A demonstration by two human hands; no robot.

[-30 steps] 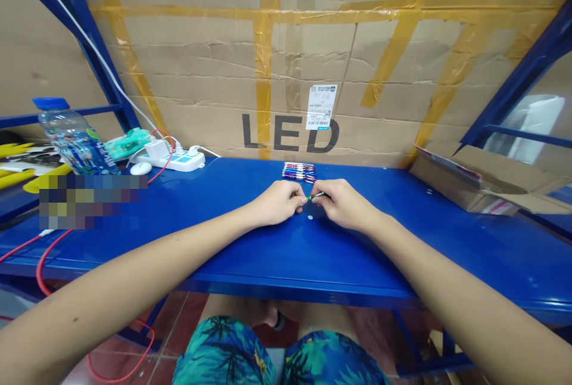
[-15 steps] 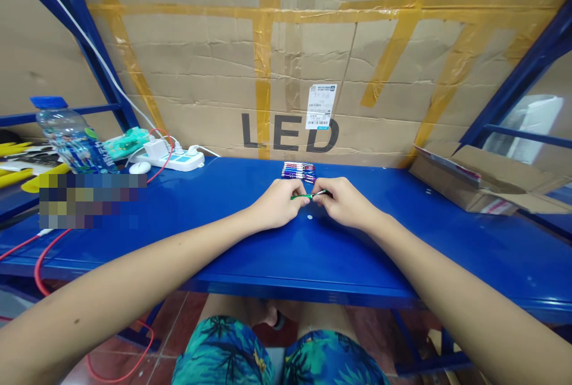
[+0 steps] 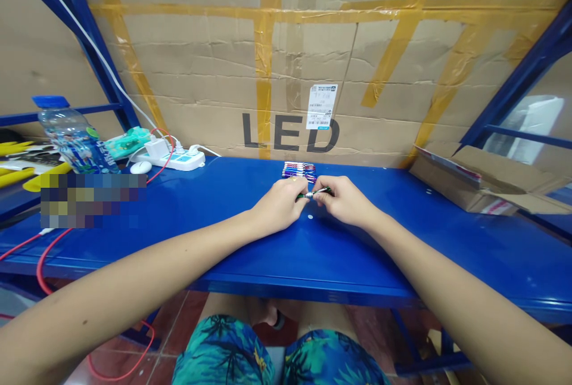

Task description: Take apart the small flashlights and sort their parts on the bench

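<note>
1. The left hand (image 3: 279, 206) and the right hand (image 3: 346, 201) are both closed in a small pinch. Their fingers hold a thin green and silver stick (image 3: 315, 193) from both ends.
2. The stick sits between the hands, just above the table.
3. A tiny round white dot (image 3: 310, 217) lies at 6 o'clock, just below the hands.
4. A neat bunch of red, white and blue sticks (image 3: 298, 170) lies at 12 o'clock, near the fingers, on the shiny blue metal table (image 3: 402, 254).
5. Far away at 10 o'clock are a white plug strip (image 3: 174, 161) and a clear plastic water bottle with a blue cap (image 3: 74, 137).
6. A flat brown cardboard box (image 3: 473, 185) sits at 3 o'clock.
</note>
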